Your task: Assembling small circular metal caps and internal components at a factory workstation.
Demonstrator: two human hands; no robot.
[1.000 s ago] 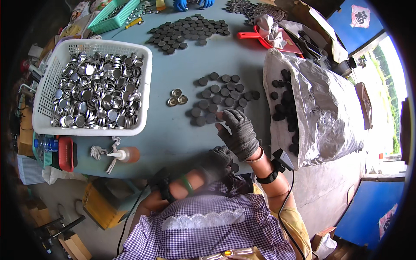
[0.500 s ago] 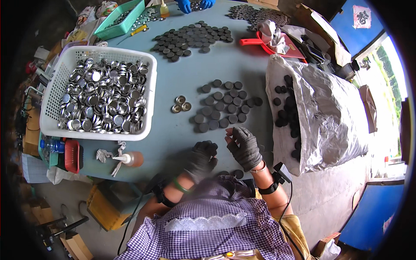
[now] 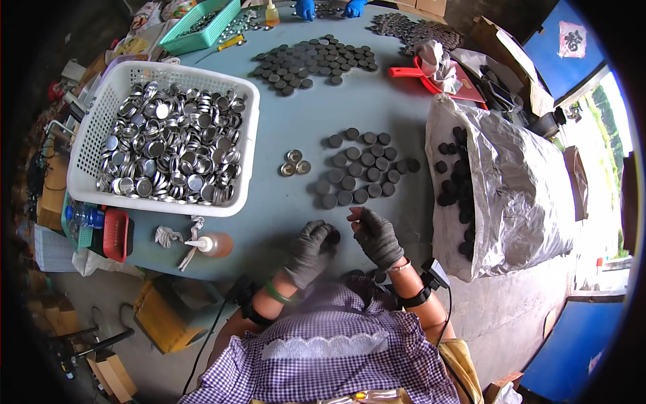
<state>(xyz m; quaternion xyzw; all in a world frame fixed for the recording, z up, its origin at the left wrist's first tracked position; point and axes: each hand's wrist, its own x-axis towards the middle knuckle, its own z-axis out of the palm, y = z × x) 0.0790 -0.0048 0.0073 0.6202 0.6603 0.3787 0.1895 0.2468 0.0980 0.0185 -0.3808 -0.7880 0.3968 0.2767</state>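
At the near edge of the worktop (image 3: 282, 121), a few dark pieces (image 3: 380, 276) sit half hidden by the apron and the right wrist. Just beyond, the two gloved hands are apart from each other. The left hand (image 3: 311, 251) is curled inward, with a dark round shape at its fingertips; I cannot tell whether that is a gripped piece or the glove. The right hand (image 3: 378, 240) has bent fingers with bare tips, and whether they pinch anything does not show.

Beyond them, the black discs (image 3: 360, 196) lie flat in a loose cluster. They look light, stiff and hard to damage, perhaps a little slick on the flat face, so the side wall is the place to pinch, thumb opposite finger. Those with a gap around them should come up easily; touching ones may nudge their neighbours. More black pieces (image 3: 464, 188) fill the mouth of the silvery sack (image 3: 518, 202) to the right.

Left of the cluster, three metal caps (image 3: 303, 167) sit together, hollow side up; their thin rims probably want a gentle edge grip. Farthest off, a denser batch of dark discs (image 3: 316, 60) spreads out.
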